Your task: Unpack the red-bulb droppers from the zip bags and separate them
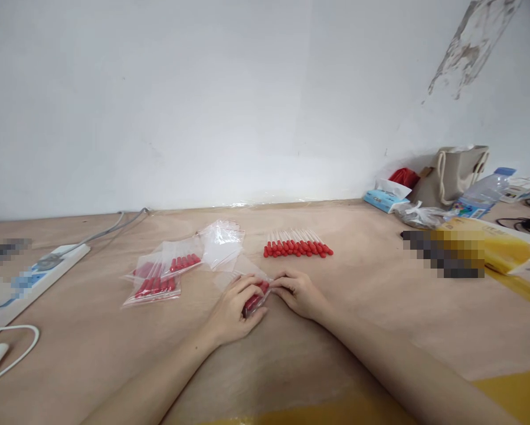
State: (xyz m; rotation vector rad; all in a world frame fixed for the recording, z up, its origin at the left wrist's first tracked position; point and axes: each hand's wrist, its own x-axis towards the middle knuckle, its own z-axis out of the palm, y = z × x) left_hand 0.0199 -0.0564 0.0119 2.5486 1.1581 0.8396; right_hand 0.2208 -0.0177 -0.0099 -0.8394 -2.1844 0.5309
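A small clear zip bag (254,301) with several red-ended pieces inside lies between my hands, low over the table. The fingers of my left hand (233,310) curl over it and grip its left side. At its right edge, my right hand (301,293) pinches the plastic between thumb and fingers. Just beyond my hands is a row of red-ended sticks (298,248) with thin white stems. A stack of flat clear bags (222,243) lies behind my left hand. To its left, filled bags (156,284) overlap, red ends showing through the plastic.
A white power strip (65,260) with cables runs along the left. Toward the back right stand a tissue pack (385,199), a cloth bag (455,171) and a plastic bottle (486,192). A yellow package (499,245) lies in front of them. The wall borders the table's far edge.
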